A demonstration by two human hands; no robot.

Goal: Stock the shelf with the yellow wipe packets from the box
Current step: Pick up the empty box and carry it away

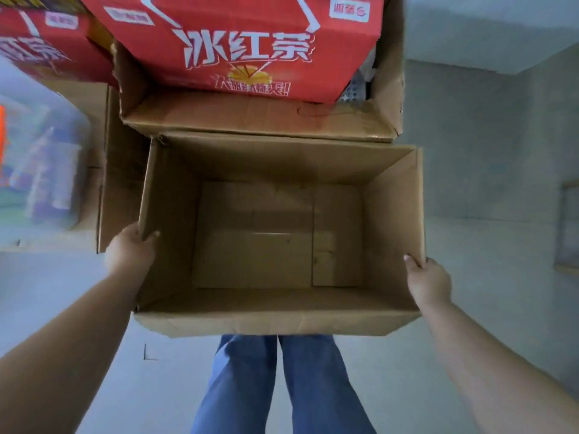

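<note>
Head view: left hand (130, 247) and right hand (429, 281) each clamp a side wall of the empty box (279, 324); carry it level, clear of the red carton (238, 42).

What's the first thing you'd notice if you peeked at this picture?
A big open brown cardboard box, empty inside, fills the middle, gripped at its side walls by the left hand and right hand. Behind it sits a bright red carton with white Chinese lettering, resting on another brown box.
</note>
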